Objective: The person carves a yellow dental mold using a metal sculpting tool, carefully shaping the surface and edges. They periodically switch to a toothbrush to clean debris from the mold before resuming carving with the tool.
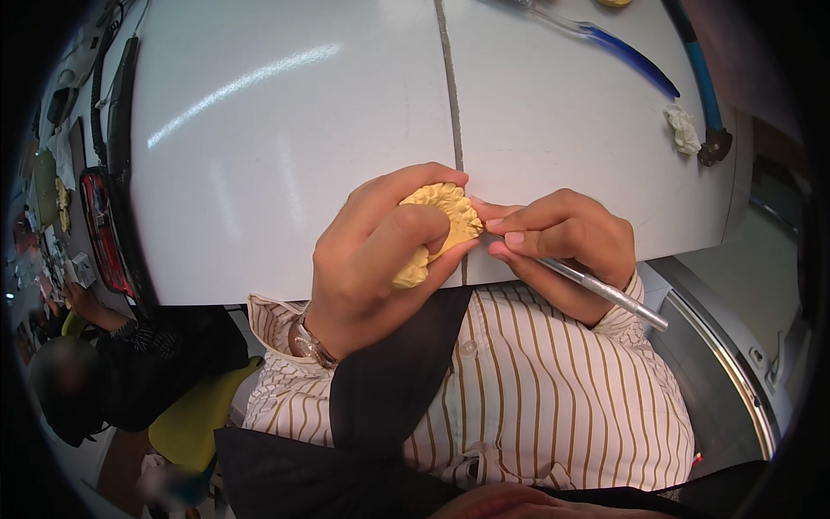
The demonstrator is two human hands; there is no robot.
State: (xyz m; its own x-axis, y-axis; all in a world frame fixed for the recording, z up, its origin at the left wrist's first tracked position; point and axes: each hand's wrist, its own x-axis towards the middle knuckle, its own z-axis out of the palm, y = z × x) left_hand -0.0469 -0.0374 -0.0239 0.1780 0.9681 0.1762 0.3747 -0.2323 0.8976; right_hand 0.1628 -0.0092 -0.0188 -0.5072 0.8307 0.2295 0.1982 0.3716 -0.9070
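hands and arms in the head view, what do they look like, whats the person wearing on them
Both hands are bare, no gloves. The left hand has a metal wristwatch at the wrist. Both sleeves are cream with thin dark vertical stripes, cuffs sitting at the wrists. The right hand shows no ring or watch, with short nails.

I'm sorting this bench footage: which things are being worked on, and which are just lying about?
In use:
yellow dental cast, in the left hand
thin silver tool, in the right hand

Lying about on the white table:
blue-handled tool
white lump
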